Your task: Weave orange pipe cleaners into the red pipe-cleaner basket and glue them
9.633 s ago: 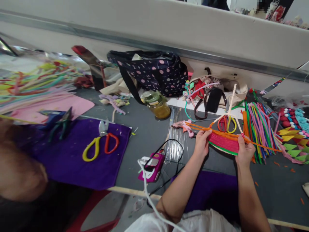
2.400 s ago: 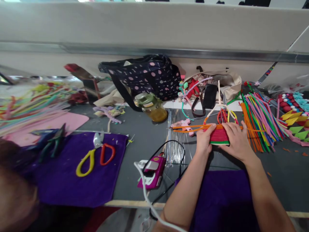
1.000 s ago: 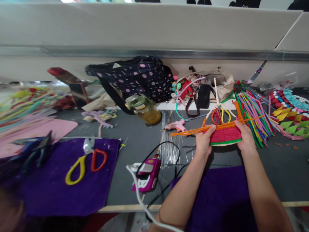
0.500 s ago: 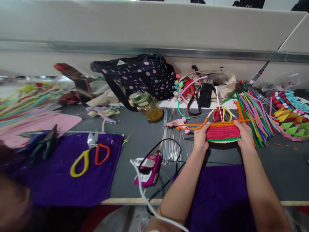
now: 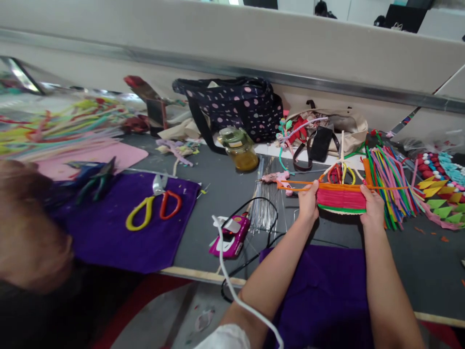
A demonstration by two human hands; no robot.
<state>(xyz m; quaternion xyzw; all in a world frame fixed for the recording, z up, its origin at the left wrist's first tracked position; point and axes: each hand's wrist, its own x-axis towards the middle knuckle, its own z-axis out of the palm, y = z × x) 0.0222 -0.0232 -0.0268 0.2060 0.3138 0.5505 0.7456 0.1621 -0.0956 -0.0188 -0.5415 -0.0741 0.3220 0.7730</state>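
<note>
Both my hands hold a flat pipe-cleaner panel (image 5: 341, 198), pink in the middle with a green stripe along its lower edge. Long orange pipe cleaners (image 5: 295, 186) cross its top and stick out on either side. My left hand (image 5: 308, 202) pinches the left end, thumb on top; my right hand (image 5: 373, 206) grips the right end. White strands (image 5: 342, 148) rise in a peak behind the panel. Just beyond it lie scissors (image 5: 349, 175) with red and yellow handles, partly hidden. A pink glue gun (image 5: 276, 178) rests left of my left hand.
Colourful pipe cleaners (image 5: 392, 186) lie at the right. Thin wires (image 5: 263, 208), a magenta device (image 5: 232, 237) with cables, and a jar (image 5: 240, 150) stand to the left. A co-worker's blurred hand (image 5: 32, 228) is by scissors (image 5: 170, 204) on purple cloth (image 5: 145, 252).
The view has tilted and swung left, so the table's things appear shifted right. A co-worker's hand shows more at the left. My hands keep the same hold on the panel.
</note>
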